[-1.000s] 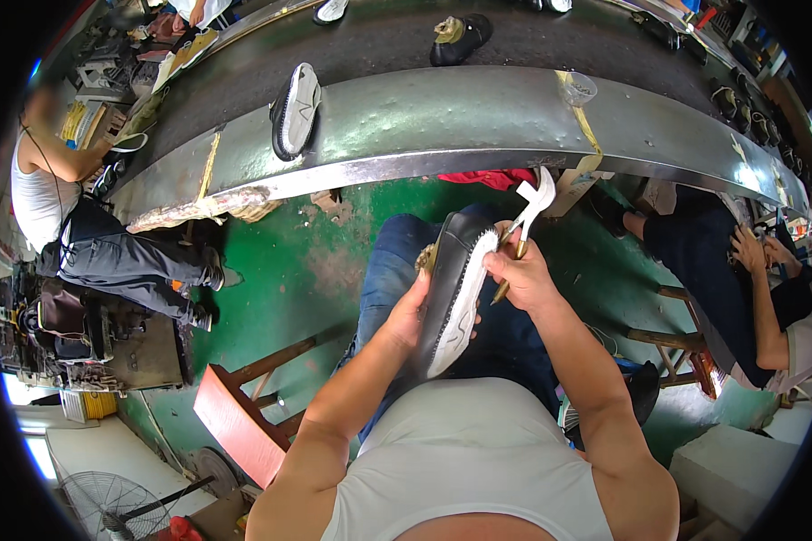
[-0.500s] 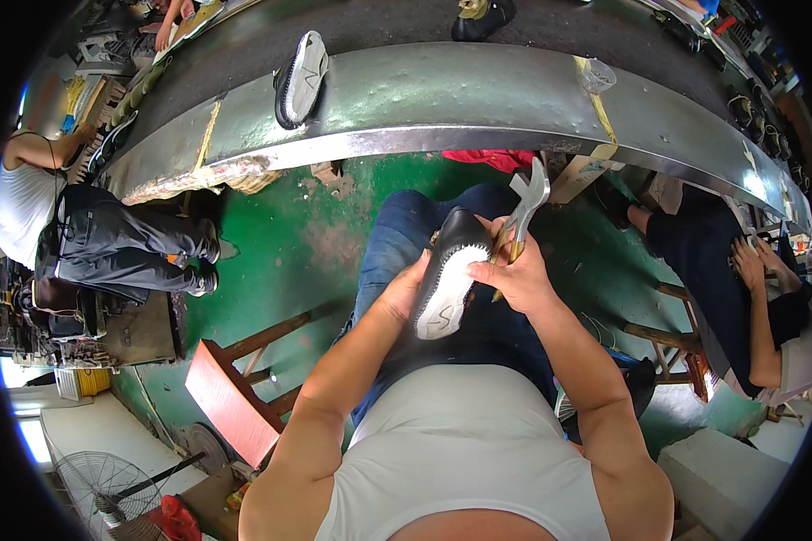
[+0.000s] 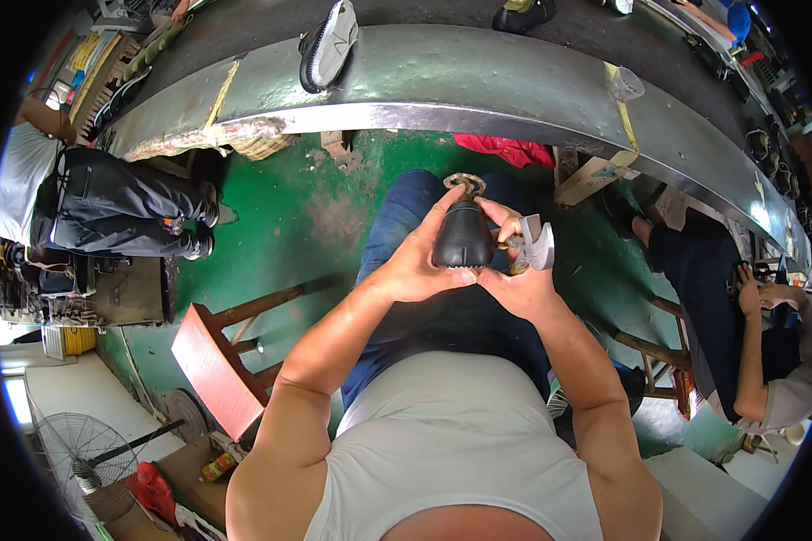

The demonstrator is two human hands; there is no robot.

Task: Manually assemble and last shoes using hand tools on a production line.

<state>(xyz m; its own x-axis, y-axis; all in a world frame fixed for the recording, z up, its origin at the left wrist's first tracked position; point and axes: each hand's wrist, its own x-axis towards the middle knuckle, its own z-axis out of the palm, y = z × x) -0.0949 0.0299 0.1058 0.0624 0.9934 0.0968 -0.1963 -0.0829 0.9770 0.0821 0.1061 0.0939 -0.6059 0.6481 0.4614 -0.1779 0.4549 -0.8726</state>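
Both my hands grip a black shoe (image 3: 463, 236) above my lap, one rounded end turned toward me, with a seam down its middle and pale stitching along its edge. My left hand (image 3: 417, 263) wraps its left side, fingers reaching over the top. On the other side, my right hand (image 3: 525, 287) presses a thumb near the stitched edge. That same hand also holds metal pincers (image 3: 538, 245), their silver head sticking out to the right. A brownish, uneven piece (image 3: 465, 184) shows at the shoe's far side; I cannot tell what it is. The white sole is hidden now.
A metal-edged bench (image 3: 424, 77) crosses ahead, carrying another black shoe with a white sole (image 3: 332, 50) and a dark shoe (image 3: 525, 13) farther back. A reddish stool (image 3: 215, 370) stands left. People sit at both sides, one in dark trousers (image 3: 136, 206).
The shoe has been turned from showing its white sole to showing its black rounded end. My left hand has moved up around it; the pincers have tilted lower in my right hand.
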